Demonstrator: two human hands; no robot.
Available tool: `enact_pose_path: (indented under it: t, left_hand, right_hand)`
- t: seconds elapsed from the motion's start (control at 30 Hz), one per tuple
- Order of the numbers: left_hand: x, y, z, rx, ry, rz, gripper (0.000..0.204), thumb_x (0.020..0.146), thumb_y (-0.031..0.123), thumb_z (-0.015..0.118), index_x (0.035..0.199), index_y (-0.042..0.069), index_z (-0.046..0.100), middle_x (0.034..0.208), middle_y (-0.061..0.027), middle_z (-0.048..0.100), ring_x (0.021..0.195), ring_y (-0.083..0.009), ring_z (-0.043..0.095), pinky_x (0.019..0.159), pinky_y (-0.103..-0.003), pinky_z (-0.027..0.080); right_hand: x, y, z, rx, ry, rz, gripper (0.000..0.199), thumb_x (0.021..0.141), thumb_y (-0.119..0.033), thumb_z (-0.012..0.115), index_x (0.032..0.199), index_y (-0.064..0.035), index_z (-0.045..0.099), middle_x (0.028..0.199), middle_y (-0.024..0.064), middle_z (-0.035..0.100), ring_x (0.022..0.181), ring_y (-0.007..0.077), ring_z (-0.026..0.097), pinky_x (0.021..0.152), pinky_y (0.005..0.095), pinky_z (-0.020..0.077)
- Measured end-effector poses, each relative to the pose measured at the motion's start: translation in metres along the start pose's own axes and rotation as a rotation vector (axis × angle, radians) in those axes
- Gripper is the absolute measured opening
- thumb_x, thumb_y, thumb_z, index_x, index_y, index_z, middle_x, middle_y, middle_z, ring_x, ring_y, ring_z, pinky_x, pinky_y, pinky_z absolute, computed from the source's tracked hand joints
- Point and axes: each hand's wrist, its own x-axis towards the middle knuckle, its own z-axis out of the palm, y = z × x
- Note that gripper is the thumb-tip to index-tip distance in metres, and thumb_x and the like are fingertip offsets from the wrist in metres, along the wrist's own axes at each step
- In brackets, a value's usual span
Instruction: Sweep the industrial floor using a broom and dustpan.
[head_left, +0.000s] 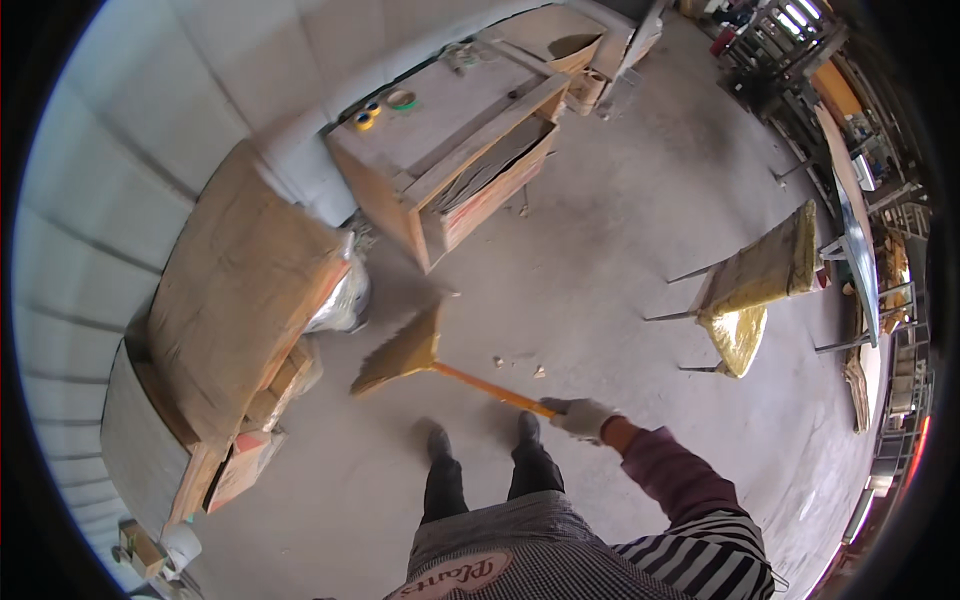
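A broom [402, 354] with a wide tan head and an orange handle slants across the floor in front of me. My right hand [582, 418], in a pale work glove, is closed around the handle's near end. The bristles spread out to the left, on or just above the concrete floor. A few small pale scraps [539, 371] lie near the handle. My left hand is out of the picture.
On the left, a covered brown stack [235, 290] stands along the wall, beside a clear plastic bundle [345, 298]. Ahead is a wooden workbench [440, 110] holding tape rolls [366, 119]. To the right stand a yellow-wrapped chair [765, 265] and a table [850, 220].
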Motion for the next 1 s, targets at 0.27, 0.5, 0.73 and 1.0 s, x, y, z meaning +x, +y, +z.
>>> enact_pose_path:
  t: [0.27,0.5,0.73,1.0]
  left_hand:
    - [0.048,0.152,0.001,-0.628,0.290,-0.391,0.018,0.085,0.025,0.060,0.089,0.007,0.059,0.054,-0.0141,0.056,0.036,-0.0294,0.049,0.030,-0.042,0.036]
    - [-0.012,0.205,0.071,-0.096,0.502,0.283,0.026,0.079,0.025,0.068,0.070,0.004,0.055,0.051,-0.0090,0.050,0.049,-0.0273,0.049,0.047,-0.041,0.043]
    - [0.072,0.307,0.062,-0.301,0.223,-0.036,0.028,0.082,0.022,0.063,0.062,0.007,0.052,0.053,-0.0055,0.046,0.052,-0.0259,0.048,0.048,-0.042,0.041]
    - [0.058,0.393,0.072,0.256,-0.073,-0.244,0.029,0.085,0.035,0.053,0.094,0.011,0.068,0.086,-0.0155,0.064,0.082,-0.0325,0.060,0.075,-0.045,0.047]
  right_hand:
    - [0.100,0.082,-0.066,-0.256,0.114,-0.007,0.044,0.093,-0.038,0.039,0.134,-0.0278,0.047,0.128,0.0143,0.057,0.118,0.0305,0.056,0.101,0.0477,0.0390]
    - [-0.074,0.166,-0.186,0.061,-0.031,0.206,0.053,0.090,-0.038,0.046,0.142,-0.0319,0.039,0.093,0.0134,0.067,0.081,0.0273,0.067,0.073,0.0387,0.0512]
    - [-0.063,0.214,-0.222,0.591,0.316,0.256,0.062,0.089,-0.033,0.052,0.147,-0.0250,0.031,0.062,0.0035,0.055,0.047,0.0156,0.053,0.045,0.0328,0.0484]
    - [0.113,0.293,-0.441,1.032,0.538,0.070,0.034,0.084,-0.009,0.055,0.116,-0.0042,0.045,0.062,0.0041,0.051,0.043,0.0165,0.050,0.037,0.0331,0.0478]
